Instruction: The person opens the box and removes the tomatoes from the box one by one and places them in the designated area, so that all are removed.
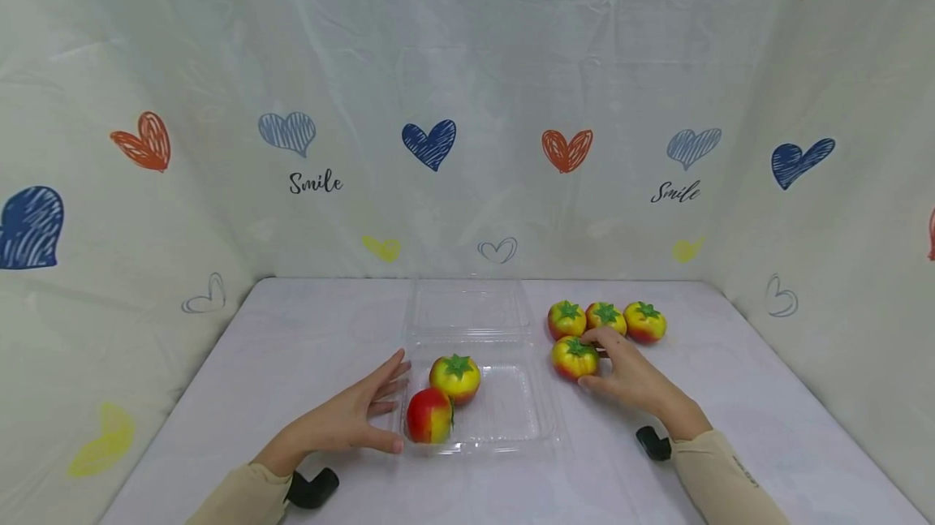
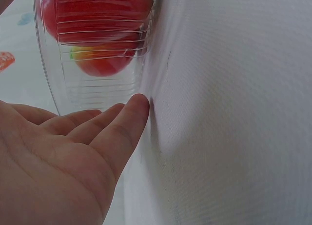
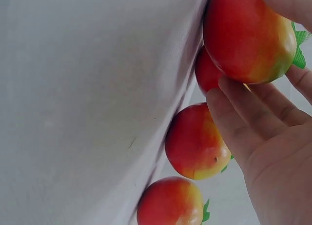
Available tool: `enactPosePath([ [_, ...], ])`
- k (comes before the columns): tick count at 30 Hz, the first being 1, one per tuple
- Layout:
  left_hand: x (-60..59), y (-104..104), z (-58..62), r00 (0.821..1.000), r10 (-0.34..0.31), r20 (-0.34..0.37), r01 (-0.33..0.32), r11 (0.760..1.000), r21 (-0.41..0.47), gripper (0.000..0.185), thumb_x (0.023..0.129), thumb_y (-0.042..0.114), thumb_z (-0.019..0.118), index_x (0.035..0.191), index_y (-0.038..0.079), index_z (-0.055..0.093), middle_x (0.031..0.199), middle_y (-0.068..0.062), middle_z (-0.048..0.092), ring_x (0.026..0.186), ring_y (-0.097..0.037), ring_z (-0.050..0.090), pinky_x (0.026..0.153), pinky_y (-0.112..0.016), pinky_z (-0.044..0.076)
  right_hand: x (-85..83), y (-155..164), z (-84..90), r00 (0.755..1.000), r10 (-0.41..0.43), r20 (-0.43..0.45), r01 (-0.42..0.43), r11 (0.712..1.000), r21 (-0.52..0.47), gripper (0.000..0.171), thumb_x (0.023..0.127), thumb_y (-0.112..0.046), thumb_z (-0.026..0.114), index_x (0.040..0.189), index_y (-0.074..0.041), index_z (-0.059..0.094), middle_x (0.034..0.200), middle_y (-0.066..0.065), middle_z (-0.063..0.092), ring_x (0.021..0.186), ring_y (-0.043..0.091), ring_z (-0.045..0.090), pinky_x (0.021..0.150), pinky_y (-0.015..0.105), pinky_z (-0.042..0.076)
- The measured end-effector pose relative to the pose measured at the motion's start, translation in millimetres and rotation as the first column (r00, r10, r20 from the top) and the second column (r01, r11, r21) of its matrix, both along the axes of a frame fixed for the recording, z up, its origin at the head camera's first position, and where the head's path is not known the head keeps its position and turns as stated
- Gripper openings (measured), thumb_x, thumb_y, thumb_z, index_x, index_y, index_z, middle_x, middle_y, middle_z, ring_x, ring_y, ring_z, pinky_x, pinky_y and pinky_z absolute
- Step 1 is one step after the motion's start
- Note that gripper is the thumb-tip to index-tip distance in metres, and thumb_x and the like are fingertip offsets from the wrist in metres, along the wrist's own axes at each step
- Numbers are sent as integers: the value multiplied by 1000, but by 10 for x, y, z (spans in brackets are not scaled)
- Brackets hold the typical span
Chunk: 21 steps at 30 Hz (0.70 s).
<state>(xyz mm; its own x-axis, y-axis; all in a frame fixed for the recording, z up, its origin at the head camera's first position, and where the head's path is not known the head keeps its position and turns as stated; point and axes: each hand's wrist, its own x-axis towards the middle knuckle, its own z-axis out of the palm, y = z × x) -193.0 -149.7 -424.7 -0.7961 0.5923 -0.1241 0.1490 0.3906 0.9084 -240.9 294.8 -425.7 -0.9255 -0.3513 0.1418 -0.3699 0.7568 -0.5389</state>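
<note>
A clear plastic clamshell container (image 1: 511, 428) lies open in the middle of the white table. Inside it are two red-yellow toy tomatoes, one upright (image 1: 455, 377) and one on its side (image 1: 428, 416). My left hand (image 1: 390, 405) rests flat against the container's left wall (image 2: 97, 88), fingers (image 2: 131, 117) straight, and holds nothing. My right hand (image 1: 590, 360) curls round a tomato (image 1: 573, 358) on the table to the right of the container. In the right wrist view the thumb and fingers (image 3: 234, 117) wrap this tomato (image 3: 246, 37).
Three more tomatoes (image 1: 605, 318) stand in a row just behind the right hand. The container's lid (image 1: 469, 307) lies flat towards the back. Cloth walls with heart prints (image 1: 428, 144) close the table on three sides.
</note>
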Motion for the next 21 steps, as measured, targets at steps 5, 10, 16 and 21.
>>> enactPosePath([
  [5,0,3,0,1000,6,5,-6,1000,-2,114,76,29,81,154,12,1,157,-18,17,137,-38,33,104,-45,40,-1,3,-3,1000,-7,7,7,1000,1,57,76,-28,81,122,-14,50,121,2,50,110,25,54,96,47,48],
  [10,-5,6,-2,1000,7,2,-7,1000,0,114,76,30,81,154,12,1,157,-18,16,137,-37,32,104,-44,40,-2,8,-2,1000,-15,-3,15,1000,4,58,77,-29,81,123,-15,49,121,0,51,110,24,54,97,47,48],
  [16,-8,0,-12,1000,7,9,-7,1000,1,114,76,30,81,154,13,1,157,-18,17,136,-38,33,103,-44,40,8,5,16,1000,-12,-16,12,1000,1,58,76,-27,81,123,-14,51,120,1,52,109,25,54,96,49,48],
  [21,-8,-2,-9,1000,4,11,-4,1000,5,113,76,30,81,154,13,1,157,-18,17,136,-38,33,103,-44,40,13,0,36,1000,-18,-24,19,1000,14,59,76,-27,81,125,-14,51,122,2,52,109,25,54,95,48,48],
])
